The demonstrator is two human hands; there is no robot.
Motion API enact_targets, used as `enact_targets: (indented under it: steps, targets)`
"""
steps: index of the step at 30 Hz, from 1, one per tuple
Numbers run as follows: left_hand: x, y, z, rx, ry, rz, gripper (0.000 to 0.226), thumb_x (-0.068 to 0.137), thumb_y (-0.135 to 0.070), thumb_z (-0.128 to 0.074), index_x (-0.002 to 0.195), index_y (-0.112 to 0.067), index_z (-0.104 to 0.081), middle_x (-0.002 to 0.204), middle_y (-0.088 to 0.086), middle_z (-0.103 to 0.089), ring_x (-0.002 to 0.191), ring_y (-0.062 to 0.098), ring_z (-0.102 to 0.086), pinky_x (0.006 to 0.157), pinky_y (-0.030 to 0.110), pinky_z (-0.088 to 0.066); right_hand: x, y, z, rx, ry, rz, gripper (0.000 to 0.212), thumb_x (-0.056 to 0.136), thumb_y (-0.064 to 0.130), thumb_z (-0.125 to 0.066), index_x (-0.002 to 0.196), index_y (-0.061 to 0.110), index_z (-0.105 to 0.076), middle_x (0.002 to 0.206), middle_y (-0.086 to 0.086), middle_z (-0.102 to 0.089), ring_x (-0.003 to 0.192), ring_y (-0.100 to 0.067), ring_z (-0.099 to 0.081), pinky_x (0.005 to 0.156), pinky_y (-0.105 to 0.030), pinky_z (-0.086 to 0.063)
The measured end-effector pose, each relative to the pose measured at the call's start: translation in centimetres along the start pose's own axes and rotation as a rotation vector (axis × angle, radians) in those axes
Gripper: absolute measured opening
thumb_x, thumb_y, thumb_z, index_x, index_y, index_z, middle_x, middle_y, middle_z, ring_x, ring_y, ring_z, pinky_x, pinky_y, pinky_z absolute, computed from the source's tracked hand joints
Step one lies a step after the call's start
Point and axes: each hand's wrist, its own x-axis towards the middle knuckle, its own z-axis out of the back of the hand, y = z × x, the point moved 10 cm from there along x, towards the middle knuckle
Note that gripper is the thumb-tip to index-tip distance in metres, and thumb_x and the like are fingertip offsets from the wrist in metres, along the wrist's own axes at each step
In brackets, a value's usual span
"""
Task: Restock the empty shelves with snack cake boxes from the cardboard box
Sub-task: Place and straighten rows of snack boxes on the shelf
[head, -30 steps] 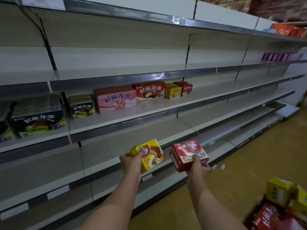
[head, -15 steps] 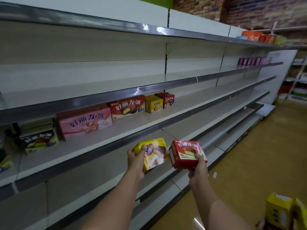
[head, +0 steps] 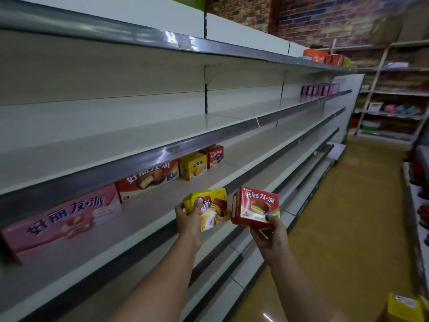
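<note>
Your left hand grips a yellow snack box; your right hand grips a red snack box, both before the white shelf bearing a pink box. Tan floor, brick wall.

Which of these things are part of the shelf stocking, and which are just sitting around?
Part of the job:
- yellow box in left hand
- red box in right hand
- boxes on the shelf
- shelf

Just around:
- far rack
- brick wall
</note>
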Motion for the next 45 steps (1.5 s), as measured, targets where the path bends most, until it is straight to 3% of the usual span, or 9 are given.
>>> enact_targets:
  steps: [3,6,13,20,26,30,34,38,45]
  targets:
    - [3.3,-2.2,-0.9,0.031,-0.024,-0.078,0.05,0.092,-0.028,-0.062,0.131,-0.011,-0.037,0.118,0.011,-0.054,0.098,0.029,-0.058,0.085,0.041,-0.052,2.4,0.0,-2.2,0.009,0.019,0.023,0.03,0.093,0.018,-0.055,0.12,0.008,-0.046,0.104,-0.016,-0.059,0.099,-0.029,-0.059,0.101,-0.045,-0.045]
    - [5.4,-3.0,-1.6,0.099,-0.046,-0.112,0.05,0.093,-0.028,-0.059,0.131,-0.005,-0.036,0.116,0.013,-0.053,0.095,0.027,-0.056,0.079,0.036,-0.05,4.3,-0.6,-4.0,0.003,0.027,0.02,0.03,0.094,0.02,-0.055,0.119,0.008,-0.045,0.105,-0.016,-0.058,0.109,-0.031,-0.056,0.105,-0.044,-0.043]
    - [10.4,-2.0,-3.4,0.22,-0.087,-0.034,0.048,0.094,-0.032,-0.056,0.123,0.001,-0.037,0.127,0.021,-0.053,0.111,0.035,-0.056,0.082,0.038,-0.047,9.5,-0.5,-6.7,-0.037,0.043,-0.032,0.035,0.091,0.017,-0.058,0.122,0.005,-0.046,0.111,-0.019,-0.059,0.099,-0.03,-0.061,0.093,-0.04,-0.05]
    - [14.6,-1.5,-7.3,0.245,-0.185,-0.046,0.066,0.096,-0.037,-0.053,0.146,-0.007,-0.023,0.143,0.018,-0.043,0.126,0.036,-0.045,0.098,0.041,-0.037,16.8,3.2,-9.2,-0.192,0.116,-0.064,0.032,0.091,0.017,-0.059,0.119,0.006,-0.049,0.102,-0.017,-0.061,0.09,-0.029,-0.063,0.08,-0.037,-0.054]
    - [17.7,1.1,-11.4,0.178,-0.232,0.044,0.067,0.094,-0.043,-0.054,0.145,-0.009,-0.028,0.138,0.016,-0.049,0.122,0.035,-0.05,0.101,0.045,-0.042,22.5,6.1,-10.4,-0.263,0.233,-0.165,0.035,0.09,0.019,-0.063,0.119,0.005,-0.049,0.107,-0.019,-0.062,0.094,-0.029,-0.063,0.076,-0.034,-0.054]
    - [19.1,1.8,-13.2,0.141,-0.292,0.036,0.079,0.091,-0.049,-0.055,0.15,-0.015,-0.016,0.141,0.015,-0.048,0.124,0.036,-0.049,0.105,0.051,-0.04,25.8,6.5,-11.0,-0.317,0.278,-0.249,0.033,0.09,0.016,-0.06,0.119,0.003,-0.051,0.112,-0.021,-0.062,0.1,-0.032,-0.062,0.076,-0.035,-0.054]
    - [20.2,2.1,-12.5,0.166,-0.42,0.047,0.077,0.084,-0.059,-0.058,0.143,-0.015,-0.032,0.132,0.012,-0.054,0.116,0.036,-0.055,0.098,0.048,-0.045,28.5,5.9,-11.9,-0.35,0.328,-0.306,0.032,0.09,0.019,-0.061,0.117,0.004,-0.052,0.114,-0.022,-0.063,0.101,-0.031,-0.063,0.084,-0.037,-0.053]
    - [23.6,3.1,-10.7,0.212,-0.501,0.087,0.085,0.072,-0.075,-0.056,0.134,-0.018,-0.045,0.127,0.014,-0.058,0.109,0.037,-0.059,0.093,0.052,-0.049,30.9,5.7,-14.3,-0.407,0.408,-0.308,0.021,0.093,0.022,-0.057,0.108,0.008,-0.055,0.107,-0.018,-0.063,0.097,-0.028,-0.062,0.078,-0.034,-0.054]
    - [25.6,1.6,-10.2,0.202,-0.473,0.037,0.043,0.095,-0.042,-0.051,0.131,-0.019,-0.051,0.13,0.012,-0.056,0.109,0.031,-0.056,0.094,0.041,-0.046,34.8,5.5,-17.0,-0.514,0.417,-0.244,0.025,0.093,0.025,-0.056,0.113,0.01,-0.054,0.109,-0.017,-0.061,0.101,-0.028,-0.059,0.081,-0.035,-0.053]
